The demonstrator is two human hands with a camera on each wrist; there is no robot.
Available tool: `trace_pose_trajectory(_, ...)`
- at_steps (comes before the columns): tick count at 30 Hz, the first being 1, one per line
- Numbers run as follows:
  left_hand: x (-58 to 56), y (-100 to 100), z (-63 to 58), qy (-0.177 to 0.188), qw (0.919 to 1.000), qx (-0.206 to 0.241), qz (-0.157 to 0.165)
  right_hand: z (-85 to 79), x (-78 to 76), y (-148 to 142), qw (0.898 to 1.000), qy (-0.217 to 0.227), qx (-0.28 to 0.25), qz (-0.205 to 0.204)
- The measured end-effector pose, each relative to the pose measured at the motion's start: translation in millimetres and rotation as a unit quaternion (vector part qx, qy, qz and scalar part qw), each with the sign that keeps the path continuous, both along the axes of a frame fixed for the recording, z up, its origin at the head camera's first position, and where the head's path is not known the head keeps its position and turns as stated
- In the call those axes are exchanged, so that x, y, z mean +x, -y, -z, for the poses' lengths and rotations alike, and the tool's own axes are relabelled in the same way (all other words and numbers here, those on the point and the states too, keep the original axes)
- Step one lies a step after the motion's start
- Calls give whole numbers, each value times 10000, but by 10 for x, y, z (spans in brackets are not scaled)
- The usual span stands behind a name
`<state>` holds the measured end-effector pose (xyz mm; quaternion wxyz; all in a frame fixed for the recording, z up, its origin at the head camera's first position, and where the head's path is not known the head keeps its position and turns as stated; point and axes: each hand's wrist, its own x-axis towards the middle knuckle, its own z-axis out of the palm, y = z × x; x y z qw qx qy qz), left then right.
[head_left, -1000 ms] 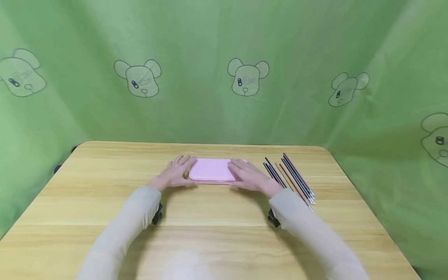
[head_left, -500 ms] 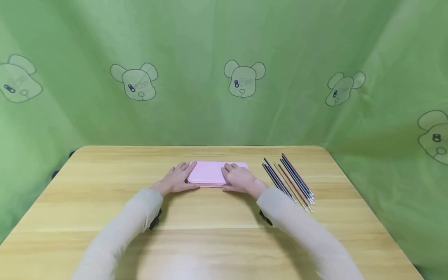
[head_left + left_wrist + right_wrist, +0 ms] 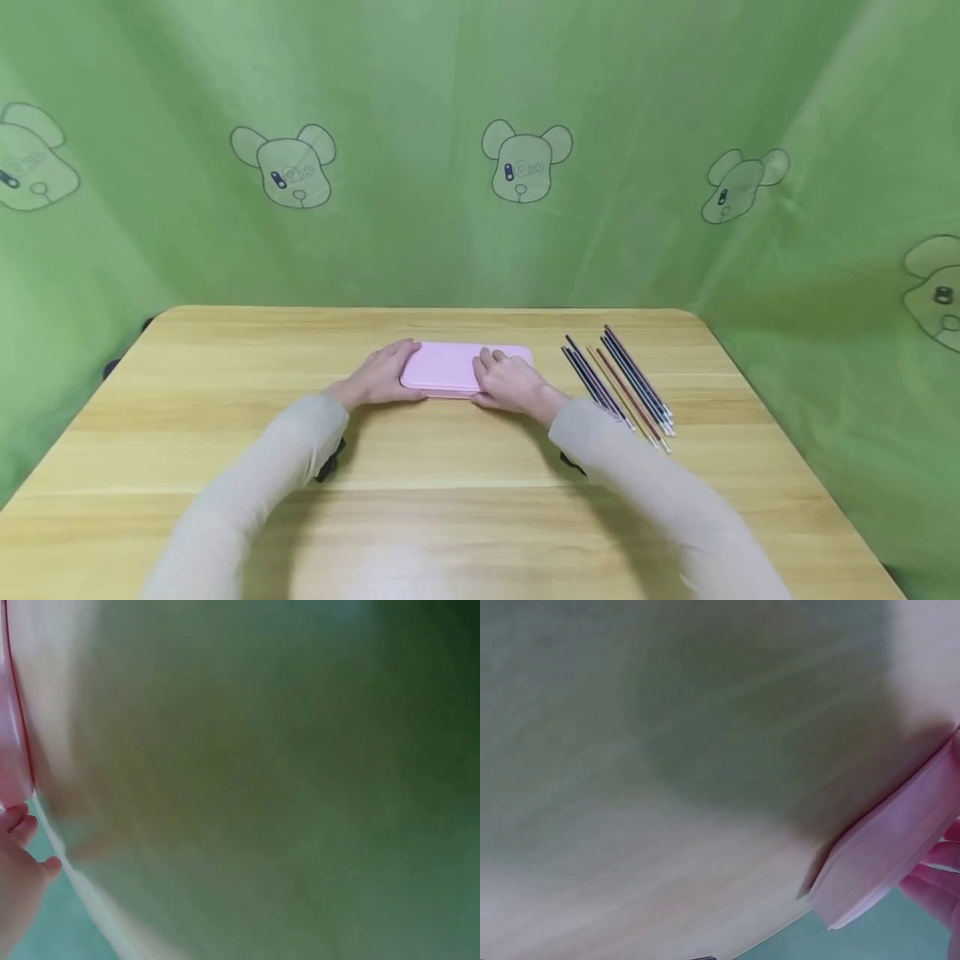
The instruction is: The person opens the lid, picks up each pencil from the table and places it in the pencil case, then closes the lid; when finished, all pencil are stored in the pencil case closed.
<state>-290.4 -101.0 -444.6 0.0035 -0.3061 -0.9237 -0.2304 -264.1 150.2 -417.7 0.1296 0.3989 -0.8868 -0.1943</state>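
A flat pink pencil case lies closed on the wooden table, long side facing me, in the head view. My left hand grips its left end, thumb along the front edge and fingers at the back corner. On the right part of the lid, my right hand holds the case with bent fingers on top and the thumb at the front edge. The left wrist view catches only one end of the case beside the fingers. In the right wrist view, fingers lie against the case.
Several dark, yellow and reddish pencils with pale ends lie side by side to the right of the case, partly under the right sleeve's line in the head view. Behind the table hangs a green curtain with bear-head drawings.
The right hand has shifted left along the lid and its fingers have bent more. The left hand's fingers have drawn in closer around the case's left end.
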Motion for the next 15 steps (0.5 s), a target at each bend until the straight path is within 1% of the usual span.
trace_pose_trajectory(2, -13, -8, -11, 37, 10000, 26, 5, 16, -7, -3, 9999, -147, 4, -75)
trace_pose_trajectory(4, -21, -25, -30, 87, 10000, -47, -4, 34, -16, -16, 9992, -339, 19, -200)
trace_pose_trajectory(7, -26, -53, -61, 69, 9996, -266, -17, 71, -39, -42, 9952, -818, 37, -527)
trace_pose_trajectory(9, -28, -68, -69, 35, 9991, -418, -25, 94, -54, -54, 9889, -1237, 114, -811)
trace_pose_trajectory(11, -26, -68, -67, -6, 9986, -522, -38, 117, -70, -56, 9806, -1600, 266, -1103)
trace_pose_trajectory(13, -21, -61, -57, -33, 9983, -587, -62, 131, -80, -51, 9721, -1855, 511, -1338)
trace_pose_trajectory(15, -17, -51, -47, -90, 9980, -618, -64, 142, -86, -45, 9647, -2002, 829, -1498)
